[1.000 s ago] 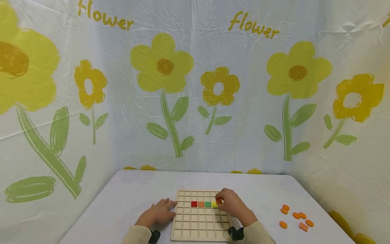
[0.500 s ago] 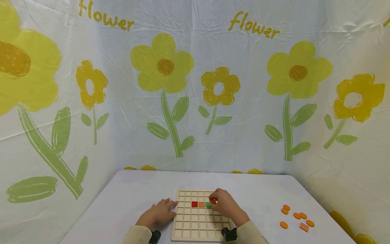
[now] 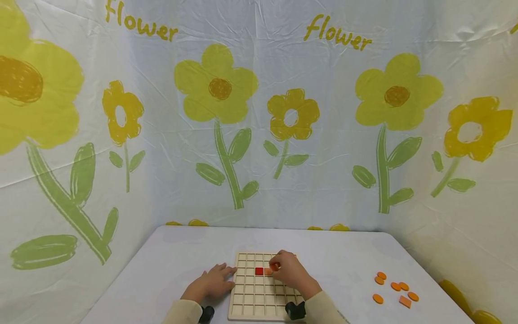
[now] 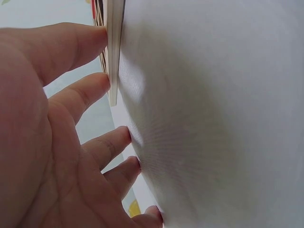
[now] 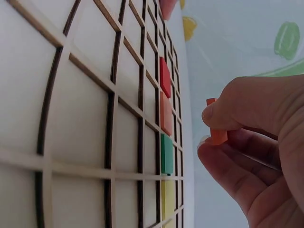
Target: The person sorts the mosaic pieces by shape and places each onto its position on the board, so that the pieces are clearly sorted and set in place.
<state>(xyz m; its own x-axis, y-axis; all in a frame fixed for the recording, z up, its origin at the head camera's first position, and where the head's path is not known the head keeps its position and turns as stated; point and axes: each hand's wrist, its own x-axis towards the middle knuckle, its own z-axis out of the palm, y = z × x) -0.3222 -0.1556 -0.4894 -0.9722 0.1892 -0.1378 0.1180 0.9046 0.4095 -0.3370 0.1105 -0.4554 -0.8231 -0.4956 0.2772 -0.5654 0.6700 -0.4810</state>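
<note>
Orange piece, pinched at tip of right grip, above gridded board

head: green tile hidden; left wrist: board cut off

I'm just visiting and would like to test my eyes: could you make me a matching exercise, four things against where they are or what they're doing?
Things:
1. left hand
2. right hand
3. green square tile
4. orange discs

Places or states:
A. between an orange tile and a yellow tile
B. lying on the white table, to the right
C. pinching an orange piece
D. touching the edge of the wooden grid board

Pairs: 1-D, 2-C, 3-A, 4-B
</note>
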